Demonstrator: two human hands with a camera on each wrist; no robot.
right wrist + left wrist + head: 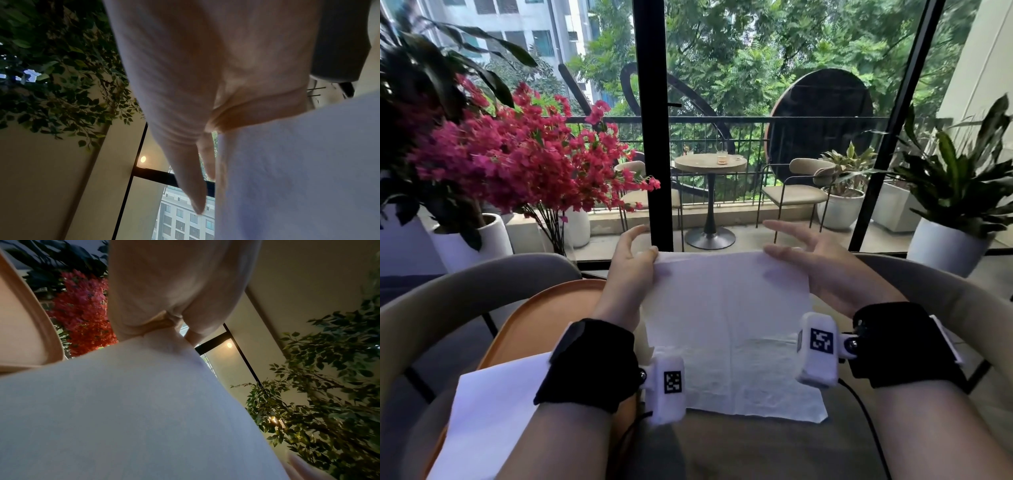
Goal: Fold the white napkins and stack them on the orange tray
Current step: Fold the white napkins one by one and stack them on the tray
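Note:
A white napkin [726, 325] lies unfolded on the table in front of me, its far edge lifted off the surface. My left hand [642, 250] pinches the far left corner between thumb and fingers. Over the far right corner my right hand [804, 246] holds it with the thumb, its other fingers stretched out straight. The orange tray [544, 308] sits to the left, partly under my left forearm, with another white napkin [493, 411] lying flat on it. In the left wrist view the left hand [174, 305] grips the napkin [123, 402]. In the right wrist view the right hand [205, 97] meets the napkin [298, 162].
The brown tabletop [739, 448] shows near me. Curved grey chair backs [465, 291] stand at left and right beyond the table. Pink flowers [517, 157] and potted plants [955, 192] line the glass door ahead.

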